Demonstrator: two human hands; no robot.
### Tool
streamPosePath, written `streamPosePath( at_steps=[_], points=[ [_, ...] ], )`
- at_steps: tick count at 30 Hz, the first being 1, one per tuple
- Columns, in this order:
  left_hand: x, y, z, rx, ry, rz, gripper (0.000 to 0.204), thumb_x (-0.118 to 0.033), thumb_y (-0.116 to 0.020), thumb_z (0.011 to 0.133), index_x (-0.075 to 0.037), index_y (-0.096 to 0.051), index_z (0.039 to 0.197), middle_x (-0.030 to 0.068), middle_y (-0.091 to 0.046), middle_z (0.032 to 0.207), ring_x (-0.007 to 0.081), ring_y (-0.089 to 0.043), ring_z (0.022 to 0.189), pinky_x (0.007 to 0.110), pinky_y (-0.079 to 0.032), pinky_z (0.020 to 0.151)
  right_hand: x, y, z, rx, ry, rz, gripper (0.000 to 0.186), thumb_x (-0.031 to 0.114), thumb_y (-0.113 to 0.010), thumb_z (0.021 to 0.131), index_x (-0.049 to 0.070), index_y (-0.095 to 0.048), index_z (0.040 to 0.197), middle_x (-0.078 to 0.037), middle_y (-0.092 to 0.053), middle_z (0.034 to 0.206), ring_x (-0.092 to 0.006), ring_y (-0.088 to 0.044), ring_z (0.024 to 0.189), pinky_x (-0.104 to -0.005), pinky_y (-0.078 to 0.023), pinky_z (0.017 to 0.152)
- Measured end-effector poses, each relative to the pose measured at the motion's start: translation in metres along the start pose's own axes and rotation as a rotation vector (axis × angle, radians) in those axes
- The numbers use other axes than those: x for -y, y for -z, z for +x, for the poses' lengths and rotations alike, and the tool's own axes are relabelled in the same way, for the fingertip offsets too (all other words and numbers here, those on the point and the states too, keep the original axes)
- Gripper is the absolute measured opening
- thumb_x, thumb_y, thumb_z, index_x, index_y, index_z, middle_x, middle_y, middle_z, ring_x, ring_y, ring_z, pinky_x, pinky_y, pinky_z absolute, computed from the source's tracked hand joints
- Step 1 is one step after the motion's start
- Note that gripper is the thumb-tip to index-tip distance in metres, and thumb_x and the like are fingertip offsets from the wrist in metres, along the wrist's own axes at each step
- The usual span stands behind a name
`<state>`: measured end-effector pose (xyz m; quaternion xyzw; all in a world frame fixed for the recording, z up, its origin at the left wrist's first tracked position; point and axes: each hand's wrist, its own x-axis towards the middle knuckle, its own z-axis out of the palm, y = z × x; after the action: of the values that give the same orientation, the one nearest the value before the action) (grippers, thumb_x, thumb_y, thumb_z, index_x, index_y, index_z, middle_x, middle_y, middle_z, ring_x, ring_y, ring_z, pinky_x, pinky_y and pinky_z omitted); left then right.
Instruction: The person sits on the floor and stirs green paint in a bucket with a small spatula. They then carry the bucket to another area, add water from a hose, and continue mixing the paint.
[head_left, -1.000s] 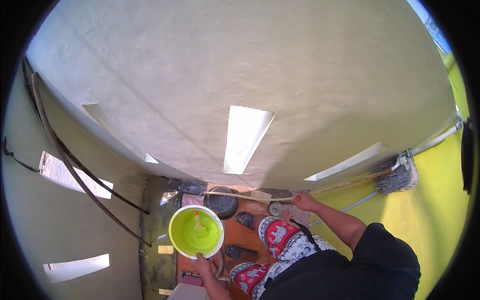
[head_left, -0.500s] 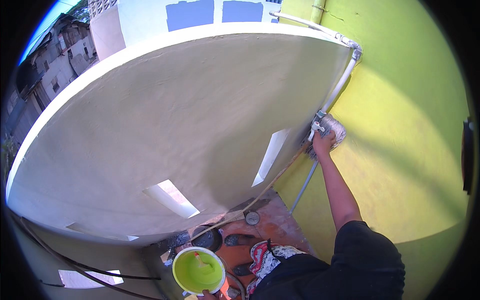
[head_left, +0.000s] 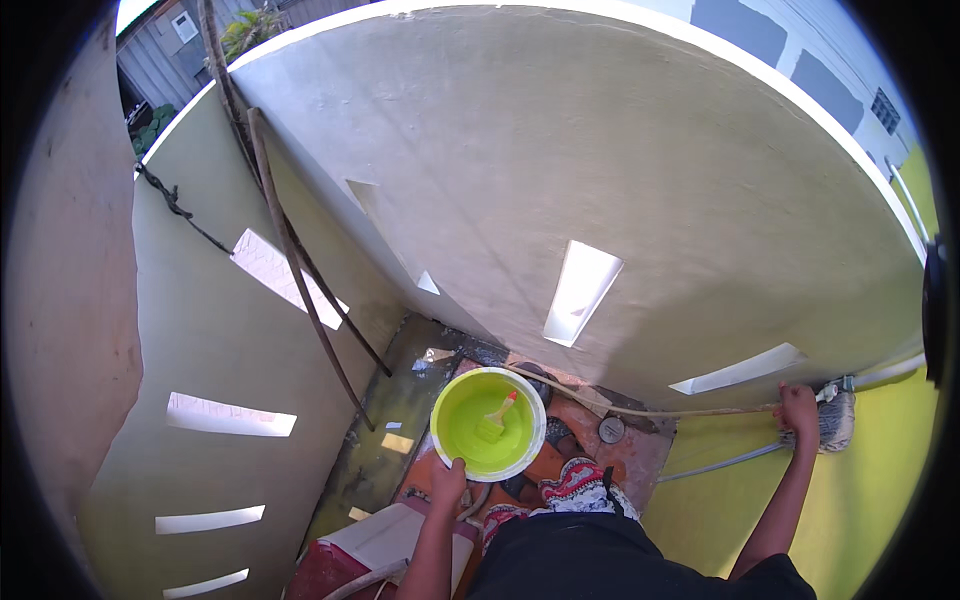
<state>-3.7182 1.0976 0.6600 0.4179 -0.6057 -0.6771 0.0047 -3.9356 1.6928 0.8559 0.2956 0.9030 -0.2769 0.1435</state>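
Note:
My left hand (head_left: 449,482) is closed on the near rim of a white-rimmed bucket (head_left: 438,430). Lime-green paint coats its inside. A paintbrush (head_left: 490,428) leans in the bucket, its light handle tipped red. Out to the right, my right hand (head_left: 799,410) is closed at the end of a tan hose (head_left: 650,411), beside the wall tap (head_left: 829,391); its fingertips are partly hidden. Just past that hand, a grey stringy bundle (head_left: 838,422) hangs against the lime-green wall.
A pale curved wall (head_left: 480,180) with slot openings stands ahead. Wooden poles (head_left: 290,240) lean at the left. Below the bucket are a red-and-white box (head_left: 385,540) and a reddish floor (head_left: 640,460). A dark tub (head_left: 533,378) sits behind the bucket, and a grey pipe (head_left: 720,461) runs along the green wall.
The view has swung left, bringing the poles and left wall into sight. My right hand has come off the grey bundle to the hose end. My left hand still holds the bucket.

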Motion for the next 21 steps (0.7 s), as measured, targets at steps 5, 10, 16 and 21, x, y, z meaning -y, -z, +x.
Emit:
streamPosePath(
  at_steps=[5,10,16,21],
  points=[
    [-0.018,-0.003,-0.047,-0.172,-0.093,0.247,0.040,-0.006,-0.055,0.088,0.004,-0.051,0.127,0.0192,-0.068,0.106,0.0247,-0.069,0.093,0.035,-0.054,0.080,0.143,-0.178,-0.112,0.474,0.821,0.000,0.040,0.017,-0.068,0.088,-0.002,-0.062,0.122,-0.015,-0.068,0.084,-0.0198,-0.063,0.068,-0.0365,-0.051,0.063],
    [-0.015,-0.003,-0.090,-0.349,-0.029,0.105,0.048,-0.009,-0.056,0.087,0.003,-0.048,0.133,0.0203,-0.068,0.107,0.0276,-0.068,0.096,0.037,-0.053,0.085,0.241,-0.284,-0.199,0.742,1.729,-0.437,0.049,0.023,-0.075,0.080,0.003,-0.063,0.123,-0.016,-0.068,0.106,-0.0299,-0.064,0.099,-0.0426,-0.053,0.080],
    [0.004,-0.031,-0.152,-0.669,0.000,-0.069,0.058,-0.015,-0.058,0.084,0.001,-0.043,0.137,0.0284,-0.066,0.110,0.0389,-0.067,0.101,0.044,-0.052,0.088,0.260,-0.368,-0.229,0.843,2.387,-1.004,0.045,0.026,-0.076,0.075,0.007,-0.067,0.115,-0.015,-0.067,0.110,-0.0373,-0.061,0.109,-0.0439,-0.054,0.086],
    [0.024,-0.075,-0.189,-0.913,0.067,-0.221,0.053,-0.015,-0.058,0.085,0.002,-0.046,0.134,0.0287,-0.066,0.109,0.0380,-0.067,0.101,0.043,-0.053,0.087,0.236,-0.414,-0.249,0.772,2.702,-1.263,0.021,0.019,-0.068,0.081,0.009,-0.070,0.100,-0.016,-0.067,0.109,-0.0347,-0.062,0.108,-0.0425,-0.056,0.081]
  ],
)
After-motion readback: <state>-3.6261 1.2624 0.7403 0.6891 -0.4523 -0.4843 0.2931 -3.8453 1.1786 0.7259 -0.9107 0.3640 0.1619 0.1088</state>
